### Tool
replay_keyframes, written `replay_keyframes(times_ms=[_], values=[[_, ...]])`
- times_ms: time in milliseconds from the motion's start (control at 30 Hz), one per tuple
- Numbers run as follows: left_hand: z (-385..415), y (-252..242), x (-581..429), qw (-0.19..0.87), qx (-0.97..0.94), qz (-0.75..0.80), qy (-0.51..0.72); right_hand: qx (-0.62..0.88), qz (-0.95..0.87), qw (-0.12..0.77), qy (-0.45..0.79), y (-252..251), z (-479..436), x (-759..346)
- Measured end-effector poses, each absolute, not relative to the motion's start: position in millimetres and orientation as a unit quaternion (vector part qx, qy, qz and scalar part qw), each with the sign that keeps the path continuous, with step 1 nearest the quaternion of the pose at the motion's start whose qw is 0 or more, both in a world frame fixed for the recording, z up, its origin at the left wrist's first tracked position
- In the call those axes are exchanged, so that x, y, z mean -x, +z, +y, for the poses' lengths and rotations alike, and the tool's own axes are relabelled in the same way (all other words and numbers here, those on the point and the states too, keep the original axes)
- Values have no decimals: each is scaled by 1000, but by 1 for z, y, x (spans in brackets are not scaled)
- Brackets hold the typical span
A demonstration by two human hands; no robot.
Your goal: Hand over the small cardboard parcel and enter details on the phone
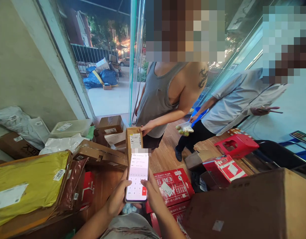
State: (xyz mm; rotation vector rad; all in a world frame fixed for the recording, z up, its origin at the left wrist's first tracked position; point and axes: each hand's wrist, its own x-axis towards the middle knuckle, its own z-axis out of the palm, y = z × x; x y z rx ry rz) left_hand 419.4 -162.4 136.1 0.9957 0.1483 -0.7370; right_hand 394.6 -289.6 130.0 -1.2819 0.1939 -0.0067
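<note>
L hand [120,188] & R hand [152,186] are both grasping phone [138,166] btwn them, neither nearer, long axis running fwd, thumbs [128,183] lying over keypad [134,188]; other person's hand [147,127] is holding box [135,140] beyond

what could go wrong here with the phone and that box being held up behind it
A wrong key might get tapped: the left hand and right hand hold the phone with both thumbs at its small keypad.

The brown carton could slip, since only one hand of the person in the grey top is seen holding it.

Someone might trip on the red cartons low down beside the right forearm.
</note>
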Motion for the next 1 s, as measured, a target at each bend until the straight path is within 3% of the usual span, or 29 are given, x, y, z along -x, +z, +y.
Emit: replay_keyframes(times_ms=[1000], values=[[-167,137,-424,823,-444,75,-346,559,144,817,-18,122,-289,-400]])
